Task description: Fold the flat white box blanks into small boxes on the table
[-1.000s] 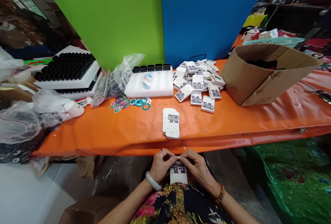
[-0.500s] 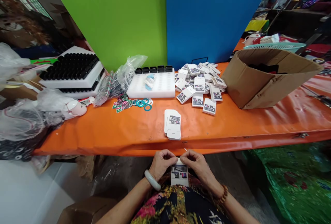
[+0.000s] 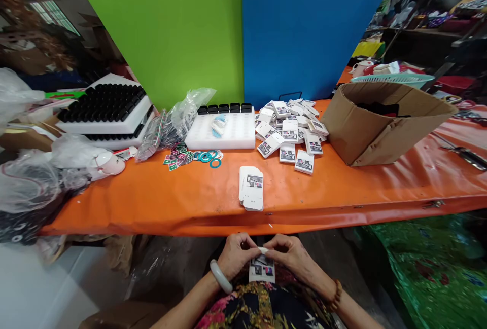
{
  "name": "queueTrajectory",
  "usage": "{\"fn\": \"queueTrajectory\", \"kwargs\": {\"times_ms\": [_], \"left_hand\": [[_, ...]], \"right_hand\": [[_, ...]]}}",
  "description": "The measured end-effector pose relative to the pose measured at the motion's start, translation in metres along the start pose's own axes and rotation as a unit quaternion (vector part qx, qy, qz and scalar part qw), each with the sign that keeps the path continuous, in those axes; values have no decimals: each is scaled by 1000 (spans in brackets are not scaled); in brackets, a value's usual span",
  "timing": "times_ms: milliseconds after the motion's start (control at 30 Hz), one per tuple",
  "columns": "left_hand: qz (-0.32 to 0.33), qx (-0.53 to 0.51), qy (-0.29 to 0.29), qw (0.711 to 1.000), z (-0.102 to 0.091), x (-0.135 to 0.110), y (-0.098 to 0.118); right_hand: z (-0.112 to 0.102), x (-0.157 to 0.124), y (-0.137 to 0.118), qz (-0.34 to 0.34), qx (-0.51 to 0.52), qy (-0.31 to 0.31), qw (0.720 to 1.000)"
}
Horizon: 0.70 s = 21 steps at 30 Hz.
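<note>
Low in the view, just in front of my body, a small white printed box (image 3: 262, 271) is held upright between both hands. My left hand (image 3: 238, 256) pinches its top left edge, thumb and forefinger pressed together. From the other side, my right hand (image 3: 291, 258) pinches the top right edge, and the white top flap bends between the fingertips. Past the table edge lies a short stack of flat printed cartons (image 3: 251, 189). A heap of small white boxes (image 3: 291, 131) sits farther back.
An orange-covered table (image 3: 182, 197) spans the view. On it stand a cardboard box (image 3: 375, 136), a white foam tray (image 3: 224, 136), teal rings (image 3: 215, 163), printed cards (image 3: 177, 156) and plastic bags (image 3: 81, 156). Foam trays of black parts (image 3: 104, 106) are stacked at left.
The box's top flap, standing flatter before, now bends over between my fingertips. My view has tilted slightly, so the table and hands sit lower in the picture.
</note>
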State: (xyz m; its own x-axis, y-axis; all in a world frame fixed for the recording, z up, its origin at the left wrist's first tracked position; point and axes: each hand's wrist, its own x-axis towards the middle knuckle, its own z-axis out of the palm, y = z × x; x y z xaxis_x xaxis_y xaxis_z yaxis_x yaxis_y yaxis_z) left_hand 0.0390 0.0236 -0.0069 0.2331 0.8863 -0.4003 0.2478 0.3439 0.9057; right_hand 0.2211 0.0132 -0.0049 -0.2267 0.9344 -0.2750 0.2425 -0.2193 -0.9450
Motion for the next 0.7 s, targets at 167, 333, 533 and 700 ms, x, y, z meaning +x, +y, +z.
{"fn": "queueTrajectory", "kwargs": {"times_ms": [167, 333, 533, 700], "left_hand": [[3, -29, -8, 1000, -1, -1, -12], [-9, -61, -13, 998, 2, 1, -10], [146, 15, 77, 986, -7, 24, 37], [229, 119, 202, 945, -23, 53, 53]], "right_hand": [[7, -5, 16, -54, -16, 29, 998], [7, -1, 10, -1, 33, 0, 999], [-68, 52, -60, -45, 47, 36, 997], [-101, 91, -101, -195, 87, 302, 929]]}}
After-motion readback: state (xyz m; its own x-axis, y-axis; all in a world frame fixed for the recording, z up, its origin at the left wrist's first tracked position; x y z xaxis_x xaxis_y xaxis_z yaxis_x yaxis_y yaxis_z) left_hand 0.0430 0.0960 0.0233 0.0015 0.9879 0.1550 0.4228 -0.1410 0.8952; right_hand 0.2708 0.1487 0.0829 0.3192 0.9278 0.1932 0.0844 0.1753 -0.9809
